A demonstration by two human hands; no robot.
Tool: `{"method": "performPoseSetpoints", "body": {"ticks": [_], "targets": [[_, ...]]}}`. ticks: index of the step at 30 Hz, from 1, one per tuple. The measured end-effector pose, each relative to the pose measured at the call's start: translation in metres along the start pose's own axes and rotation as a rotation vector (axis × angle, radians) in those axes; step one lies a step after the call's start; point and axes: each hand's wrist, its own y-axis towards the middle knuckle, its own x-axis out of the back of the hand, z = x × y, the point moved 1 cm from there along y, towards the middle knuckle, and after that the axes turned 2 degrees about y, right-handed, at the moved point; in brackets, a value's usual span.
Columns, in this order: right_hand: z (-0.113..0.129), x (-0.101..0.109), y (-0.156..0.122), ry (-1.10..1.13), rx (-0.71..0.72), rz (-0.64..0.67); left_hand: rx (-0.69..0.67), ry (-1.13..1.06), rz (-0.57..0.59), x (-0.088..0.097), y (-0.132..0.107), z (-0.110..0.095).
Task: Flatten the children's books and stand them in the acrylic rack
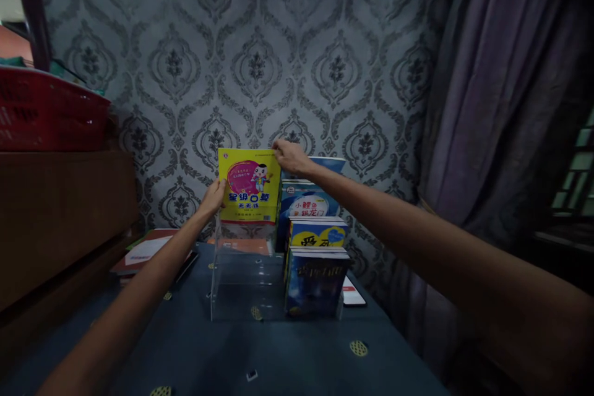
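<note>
A yellow workbook (248,189) with a pink patch and a cartoon figure on its cover stands upright above the left part of a clear tiered book rack (245,275). My left hand (214,195) grips its left edge, fingers closed. At its top right corner my right hand (290,156) pinches the book. The rack's right side carries several books in rows: a dark blue book (318,284) in front, a yellow-and-blue book (320,234) behind it, then a blue book (306,201). Whether the workbook's lower edge rests on the rack, I cannot tell.
More books (148,253) lie stacked at the left on the dark tablecloth (297,352). A phone (353,292) lies right of the rack. A red basket (51,110) sits on a brown cabinet (69,204). Patterned wall behind, curtain (477,136) at right.
</note>
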Motion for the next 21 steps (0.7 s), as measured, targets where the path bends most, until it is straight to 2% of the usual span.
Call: {"method": "performPoseSetpoints", "body": {"ticks": [15, 21], "targets": [[0.004, 0.017, -0.008, -0.045, 0.120, 0.078, 0.063, -0.043, 0.016, -0.001, -0.013, -0.012], [0.000, 0.016, -0.009, -0.054, 0.117, 0.079, 0.000, -0.017, 0.045, -0.002, -0.012, -0.011]]}}
